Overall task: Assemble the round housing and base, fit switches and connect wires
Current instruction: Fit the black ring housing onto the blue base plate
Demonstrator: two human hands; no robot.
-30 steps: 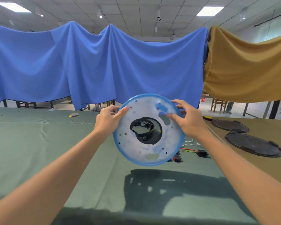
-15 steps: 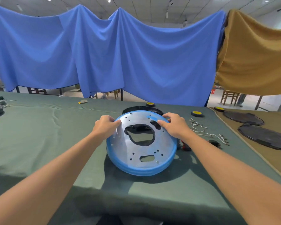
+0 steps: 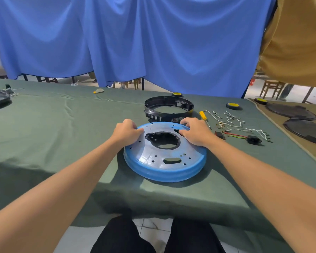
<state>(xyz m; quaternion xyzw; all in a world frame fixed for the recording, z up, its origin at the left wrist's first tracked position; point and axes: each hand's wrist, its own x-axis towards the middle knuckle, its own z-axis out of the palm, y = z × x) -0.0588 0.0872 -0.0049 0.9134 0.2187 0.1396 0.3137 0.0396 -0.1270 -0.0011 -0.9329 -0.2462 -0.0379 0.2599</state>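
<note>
Grip: left hand (image 3: 128,132) and right hand (image 3: 195,132) both clutch the far rim of the blue disc (image 3: 153,154).
Disc: flat on the green table (image 3: 62,134).
Black ring housing (image 3: 169,111): just behind it.

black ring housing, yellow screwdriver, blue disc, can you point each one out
black ring housing (image 3: 161,116), head view, front outer wall
yellow screwdriver (image 3: 202,115), head view, handle
blue disc (image 3: 164,175), head view, near rim
</note>
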